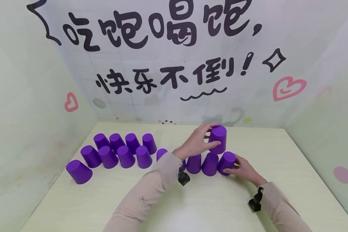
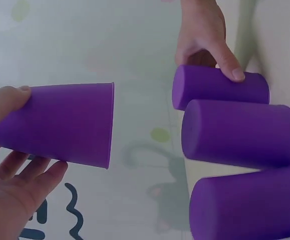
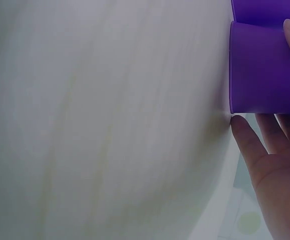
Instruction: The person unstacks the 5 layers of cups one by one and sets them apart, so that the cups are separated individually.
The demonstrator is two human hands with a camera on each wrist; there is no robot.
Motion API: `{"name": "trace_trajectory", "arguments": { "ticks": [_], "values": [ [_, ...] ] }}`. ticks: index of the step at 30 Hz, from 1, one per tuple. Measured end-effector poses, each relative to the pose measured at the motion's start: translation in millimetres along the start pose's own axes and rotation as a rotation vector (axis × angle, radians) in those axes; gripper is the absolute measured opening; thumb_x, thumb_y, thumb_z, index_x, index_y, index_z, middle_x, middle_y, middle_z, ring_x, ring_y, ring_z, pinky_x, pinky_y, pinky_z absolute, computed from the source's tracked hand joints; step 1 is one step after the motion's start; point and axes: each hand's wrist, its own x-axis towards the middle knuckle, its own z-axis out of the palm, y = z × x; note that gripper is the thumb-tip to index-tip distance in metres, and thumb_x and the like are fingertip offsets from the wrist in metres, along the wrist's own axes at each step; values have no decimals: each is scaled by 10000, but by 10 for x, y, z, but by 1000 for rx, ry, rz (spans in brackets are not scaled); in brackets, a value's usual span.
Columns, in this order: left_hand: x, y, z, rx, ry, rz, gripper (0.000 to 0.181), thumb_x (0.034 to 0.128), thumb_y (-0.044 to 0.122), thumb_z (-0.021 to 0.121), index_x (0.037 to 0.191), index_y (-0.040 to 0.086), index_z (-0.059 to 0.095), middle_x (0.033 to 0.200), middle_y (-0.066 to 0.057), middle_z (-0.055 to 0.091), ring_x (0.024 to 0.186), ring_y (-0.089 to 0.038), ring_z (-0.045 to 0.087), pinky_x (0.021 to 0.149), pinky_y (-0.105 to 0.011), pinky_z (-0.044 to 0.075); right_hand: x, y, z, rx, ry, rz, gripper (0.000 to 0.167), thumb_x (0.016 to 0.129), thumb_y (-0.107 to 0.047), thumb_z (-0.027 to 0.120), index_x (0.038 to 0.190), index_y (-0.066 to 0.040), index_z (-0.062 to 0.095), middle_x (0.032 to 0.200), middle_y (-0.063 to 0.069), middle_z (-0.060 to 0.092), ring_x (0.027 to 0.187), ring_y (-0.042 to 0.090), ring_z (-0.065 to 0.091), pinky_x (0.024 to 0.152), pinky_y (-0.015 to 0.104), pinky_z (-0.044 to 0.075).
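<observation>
My left hand (image 1: 198,141) grips an upside-down purple cup (image 1: 219,140), thumb on one side and fingers on the other. In the left wrist view the raised cup (image 2: 64,125) is apart from the cups below, its wide rim facing down toward the table side. My right hand (image 1: 246,170) holds the rightmost cup (image 1: 227,163) of the front row, which stands upside down on the table. In the right wrist view the thumb lies on this cup (image 3: 265,70). Beside it stand more upturned cups (image 1: 210,165), some hidden behind the left forearm.
Two rows of upturned purple cups (image 1: 126,157) stand on the left of the pale table (image 1: 208,206), with a single cup (image 1: 79,172) nearer the front. Printed cloth walls (image 1: 150,109) enclose the table at the back and both sides.
</observation>
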Motion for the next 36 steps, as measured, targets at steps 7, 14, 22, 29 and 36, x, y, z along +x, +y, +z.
{"name": "trace_trajectory", "arguments": {
  "ticks": [7, 14, 22, 29, 36],
  "values": [
    [-122, 10, -330, 36, 26, 36, 553, 819, 134, 637, 1301, 59, 378, 1183, -80, 454, 1048, -149, 481, 828, -167, 448, -3, 3, -2, 10, 14, -2, 596, 738, -176, 722, 1224, 17, 436, 1104, 192, 541, 992, 334, 528, 783, 225, 483],
    [-370, 17, -711, 116, 63, 61, 540, 805, 110, 650, 1278, 40, 399, 1169, -87, 459, 1036, -165, 491, 825, -186, 460, -3, -11, -5, 0, 14, -2, 601, 736, -181, 724, 1224, 16, 435, 1103, 187, 541, 997, 340, 527, 788, 252, 491],
    [-771, -62, -1148, 186, 119, 22, 559, 797, 107, 659, 1282, 32, 392, 1181, -103, 461, 1052, -195, 493, 834, -247, 473, -2, -16, -3, 9, 6, 6, 607, 740, -185, 721, 1231, 18, 428, 1106, 188, 538, 997, 332, 524, 791, 260, 492],
    [-1195, -158, -1444, 106, 236, -96, 584, 794, 102, 661, 1299, 32, 376, 1217, -105, 462, 1088, -234, 485, 844, -280, 474, -2, -19, -3, 12, 8, 9, 611, 736, -190, 723, 1231, 16, 429, 1105, 186, 541, 998, 333, 527, 784, 220, 484],
    [-1628, -222, -1686, 173, 346, -187, 616, 789, 71, 660, 1325, 73, 357, 1230, -108, 461, 1087, -256, 483, 851, -310, 465, 4, -10, -4, 13, 4, 1, 600, 737, -182, 723, 1225, 15, 434, 1096, 181, 545, 992, 325, 530, 784, 222, 484]
  ]
}}
